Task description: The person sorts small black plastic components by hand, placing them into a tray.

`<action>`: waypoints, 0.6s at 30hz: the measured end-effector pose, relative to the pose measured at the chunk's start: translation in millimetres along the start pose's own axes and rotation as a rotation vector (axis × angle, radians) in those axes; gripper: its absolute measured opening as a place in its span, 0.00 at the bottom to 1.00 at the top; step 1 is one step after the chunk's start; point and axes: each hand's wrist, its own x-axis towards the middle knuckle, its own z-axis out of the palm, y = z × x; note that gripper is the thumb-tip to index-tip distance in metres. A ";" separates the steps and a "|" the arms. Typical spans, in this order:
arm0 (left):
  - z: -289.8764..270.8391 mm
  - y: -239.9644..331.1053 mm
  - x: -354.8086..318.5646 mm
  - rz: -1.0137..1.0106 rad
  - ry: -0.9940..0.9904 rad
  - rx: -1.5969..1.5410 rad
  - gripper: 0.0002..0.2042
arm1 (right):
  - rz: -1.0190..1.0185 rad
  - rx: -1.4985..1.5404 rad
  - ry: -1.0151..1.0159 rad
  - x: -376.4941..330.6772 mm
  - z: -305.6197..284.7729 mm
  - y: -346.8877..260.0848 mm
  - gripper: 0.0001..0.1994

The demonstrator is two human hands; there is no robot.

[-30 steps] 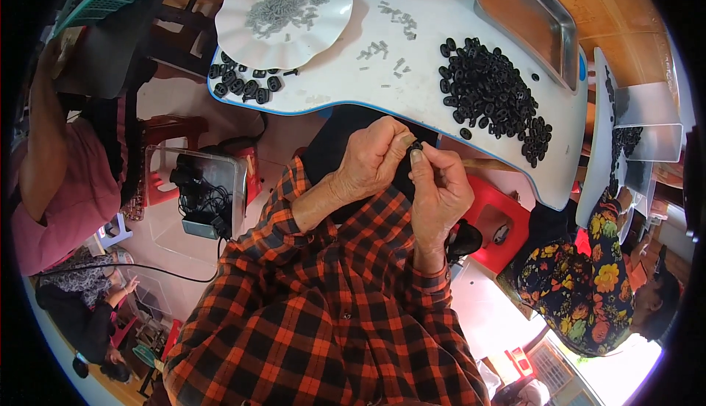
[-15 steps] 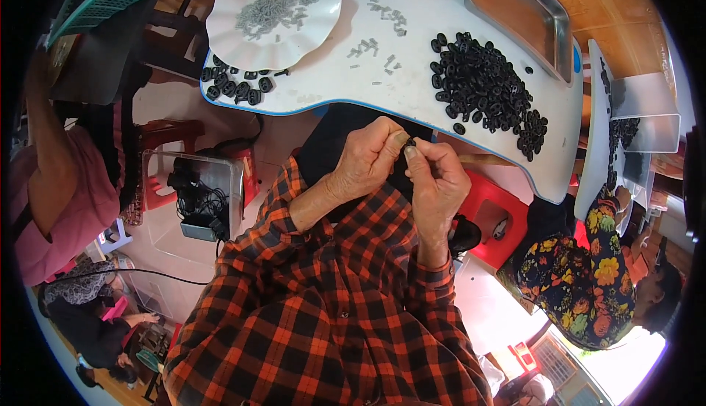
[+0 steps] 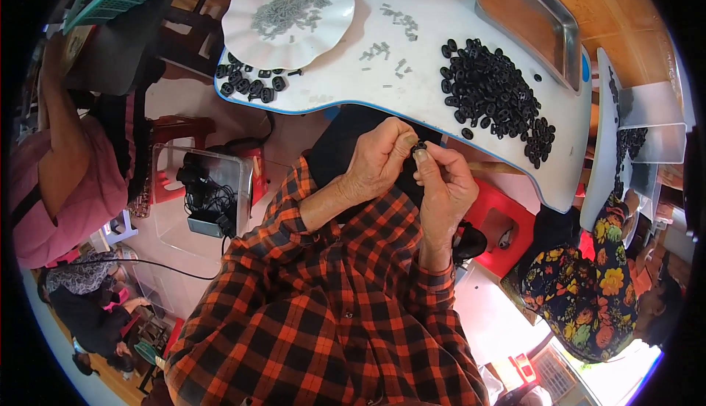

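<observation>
Both hands meet in front of my chest, just off the near edge of the white table (image 3: 331, 88). A small black plastic piece (image 3: 420, 145) sits between them, pinched by the thumb and fingers of my left hand (image 3: 379, 157) and of my right hand (image 3: 446, 182). Fingertips cover most of it. On the table to the right lies a heap of black oval pieces (image 3: 489, 86). Small clear-grey springs or pins (image 3: 377, 51) are scattered mid-table, with many more (image 3: 288, 15) in a white scalloped plate (image 3: 239, 34). Several black pieces (image 3: 250, 86) rest below that plate.
A metal tray (image 3: 566, 45) stands at the table's far right. Beside my left arm is a clear box (image 3: 165, 218) with black cables. A red stool (image 3: 507, 222) stands to my right. Other people sit at both sides, one in a pink top (image 3: 84, 178), one in a floral top (image 3: 577, 288).
The whole view has shifted slightly, so the table and plate appear a little farther right. Both hands still pinch the black piece together, with small finger movements.
</observation>
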 end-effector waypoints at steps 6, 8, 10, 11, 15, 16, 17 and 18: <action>1.1 2.2 0.2 0.096 0.044 0.091 0.06 | -0.009 -0.008 0.012 -3.0 -1.0 0.6 0.04; 1.0 2.3 -0.1 0.139 0.038 0.109 0.07 | -0.052 -0.043 -0.003 -3.4 -2.2 2.4 0.04; 4.3 0.3 -1.1 0.170 0.058 0.097 0.07 | -0.073 -0.040 -0.001 -4.1 -1.8 6.0 0.04; 7.0 -0.7 -1.6 0.200 0.070 0.081 0.08 | -0.093 -0.038 0.009 -4.7 -2.7 6.9 0.04; 6.6 -2.6 -2.7 0.110 0.031 0.054 0.07 | -0.067 -0.038 -0.011 -2.0 -3.5 6.2 0.04; 6.0 -1.5 -2.3 0.030 -0.006 -0.039 0.08 | -0.048 -0.026 -0.009 -1.4 -4.0 4.8 0.04; 5.2 -0.3 -1.3 -0.049 -0.045 -0.132 0.10 | -0.029 -0.014 -0.005 -0.9 -4.4 3.6 0.04; 4.9 1.0 -0.8 -0.047 -0.051 -0.134 0.10 | -0.031 -0.016 0.001 -0.8 -5.7 3.1 0.04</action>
